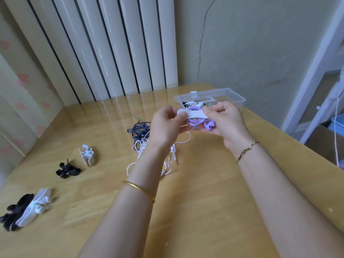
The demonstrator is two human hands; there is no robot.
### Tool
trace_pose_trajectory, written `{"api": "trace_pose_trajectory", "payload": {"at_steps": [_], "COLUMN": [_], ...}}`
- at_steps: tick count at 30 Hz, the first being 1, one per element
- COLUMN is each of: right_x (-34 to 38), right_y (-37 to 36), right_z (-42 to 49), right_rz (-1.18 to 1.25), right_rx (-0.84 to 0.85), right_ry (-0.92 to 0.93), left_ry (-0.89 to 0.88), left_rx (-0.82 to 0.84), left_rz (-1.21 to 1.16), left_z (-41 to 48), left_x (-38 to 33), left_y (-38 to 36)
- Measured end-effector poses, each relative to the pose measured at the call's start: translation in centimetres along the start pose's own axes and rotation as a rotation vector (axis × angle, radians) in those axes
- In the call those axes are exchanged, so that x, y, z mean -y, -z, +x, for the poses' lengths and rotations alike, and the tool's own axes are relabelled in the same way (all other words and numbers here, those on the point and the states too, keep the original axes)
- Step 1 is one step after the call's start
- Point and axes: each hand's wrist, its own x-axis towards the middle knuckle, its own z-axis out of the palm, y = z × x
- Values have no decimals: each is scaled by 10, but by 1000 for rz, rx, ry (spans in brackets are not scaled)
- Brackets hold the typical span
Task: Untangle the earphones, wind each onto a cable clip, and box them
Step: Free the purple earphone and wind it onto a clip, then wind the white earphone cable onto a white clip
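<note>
Above the table [186, 192], our left hand [166, 123] and right hand [225, 121] each pinch one end of the white cable clip [194, 114], with the purple earphones [208, 125] wound inside. The cord looks light and floppy, so we'd grip the clip. The box [234, 96] sits just behind.

Wall: ahead of you, pale greenish plaster wall [260, 43] with a long crack [201, 43].
Panels: to your left front, white vertical slats [111, 43], dark gaps between.
Tabletop: glossy light wood tabletop [204, 202], mirroring those slats.
Right: white shelf frame [316, 71].
</note>
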Motion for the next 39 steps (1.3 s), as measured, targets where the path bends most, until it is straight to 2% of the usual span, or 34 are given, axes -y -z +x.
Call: {"api": "trace_pose_trajectory", "payload": {"at_steps": [2, 5, 8, 11, 13, 16, 19, 25, 29, 32, 34, 39], "right_x": [3, 11, 26, 34, 33, 29, 21, 7, 2, 6, 11, 26], "right_y": [13, 24, 24, 24, 25, 27, 30, 29, 24, 24, 26, 28], "right_z": [10, 29, 53, 81, 101, 124, 138, 157, 157, 158, 157, 132], "right_rz": [-129, -182, -176, -274, -374, -543, -692, -979, -1222, -1433, -1449, -1447], "right_rx": [69, 130, 125, 58, 8, -72, -115, -149, -101, 18, 67, 8], "right_ry": [-39, -28, 1, 47, 86, 133, 153, 153, 163, 101, 61, 113], "left_ry": [5, -6, -18, 34, 39, -36, -33, -34, -60, -91, -111, -157], "left_rx": [-4, 13, -2, -33, -51, -60, 15, 90, 77, 62, 51, -9], "left_rz": [42, 94, 122, 153, 258, 564, 822, 1087, 1110, 1074, 1020, 813], "left_z": [15, 41, 72, 105, 125, 152, 171, 189, 193, 192, 186, 152], "left_x": [-2, -5, -11, -11, -6, 1, 7, 15, 19, 22, 18, -3], "left_y": [-7, -19, -34, -47, -56, -67, -76, -87, -80, -74, -69, -46]}}
